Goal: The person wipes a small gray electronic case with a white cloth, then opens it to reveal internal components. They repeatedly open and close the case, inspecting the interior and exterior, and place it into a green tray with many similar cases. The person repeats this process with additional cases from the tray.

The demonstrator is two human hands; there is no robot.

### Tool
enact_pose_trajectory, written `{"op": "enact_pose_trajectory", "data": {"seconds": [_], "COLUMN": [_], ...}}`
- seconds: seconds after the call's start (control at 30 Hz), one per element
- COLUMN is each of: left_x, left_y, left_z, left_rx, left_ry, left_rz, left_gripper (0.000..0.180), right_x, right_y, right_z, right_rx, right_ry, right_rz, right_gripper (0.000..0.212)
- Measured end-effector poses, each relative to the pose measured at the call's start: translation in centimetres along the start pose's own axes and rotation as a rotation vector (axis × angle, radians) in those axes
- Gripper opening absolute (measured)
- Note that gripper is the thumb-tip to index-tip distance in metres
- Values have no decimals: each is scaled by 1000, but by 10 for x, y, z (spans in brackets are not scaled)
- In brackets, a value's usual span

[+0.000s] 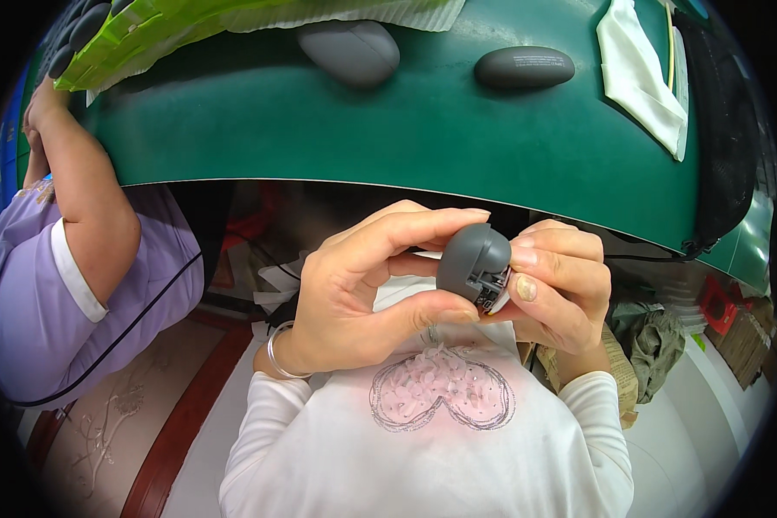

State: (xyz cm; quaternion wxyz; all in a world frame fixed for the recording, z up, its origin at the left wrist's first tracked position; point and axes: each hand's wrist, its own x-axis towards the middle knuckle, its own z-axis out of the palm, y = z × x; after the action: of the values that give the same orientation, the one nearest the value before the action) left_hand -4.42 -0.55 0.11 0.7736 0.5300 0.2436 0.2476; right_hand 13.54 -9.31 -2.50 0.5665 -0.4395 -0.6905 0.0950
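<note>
One rounded, dark-grey device point(464, 259) is open, showing small inner parts point(490, 283).

A long white cloth point(632, 78) and black mesh fabric point(723, 129) lie by the right edge of the smooth green table point(337, 142), shiny lime-green sheeting point(177, 34) toward its far left corner.

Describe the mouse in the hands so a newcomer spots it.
Find the green table, then look just below its near edge, in front of the white top. The left hand grips a dark grey mouse, the right hand at its side. Unlike the left mouse and right mouse on the table, its open gap shows inner parts.
</note>
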Motion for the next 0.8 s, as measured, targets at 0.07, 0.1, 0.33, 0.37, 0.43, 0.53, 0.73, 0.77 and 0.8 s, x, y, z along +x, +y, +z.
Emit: {"op": "enact_pose_trajectory", "data": {"seconds": [0.07,0.1,0.33,0.37,0.43,0.53,0.73,0.77,0.8], "left_x": [2,2,2,3,3,2,0,-1,0], "left_y": [3,3,-4,-5,-7,-4,-2,-3,-3], "left_z": [1,0,-1,-2,-3,-2,5,5,5], "left_rx": [42,73,127,141,131,86,145,187,221], "left_ry": [13,7,39,41,44,44,104,101,94], "left_rz": [-38,-29,117,147,167,117,42,51,53], "left_gripper": [66,66,50,49,48,45,44,49,47], "right_x": [1,0,-4,-5,-6,-3,2,2,3], "right_y": [0,0,1,0,-3,-5,-8,-9,-9], "right_z": [0,1,1,0,-4,-3,-4,-4,-4], "right_rx": [-15,-15,46,78,146,128,161,169,175], "right_ry": [-9,-8,-52,-67,-106,-104,-115,-115,-115], "right_rz": [2,2,40,67,149,183,234,244,253], "right_gripper": [35,35,39,40,40,41,41,41,41]}}
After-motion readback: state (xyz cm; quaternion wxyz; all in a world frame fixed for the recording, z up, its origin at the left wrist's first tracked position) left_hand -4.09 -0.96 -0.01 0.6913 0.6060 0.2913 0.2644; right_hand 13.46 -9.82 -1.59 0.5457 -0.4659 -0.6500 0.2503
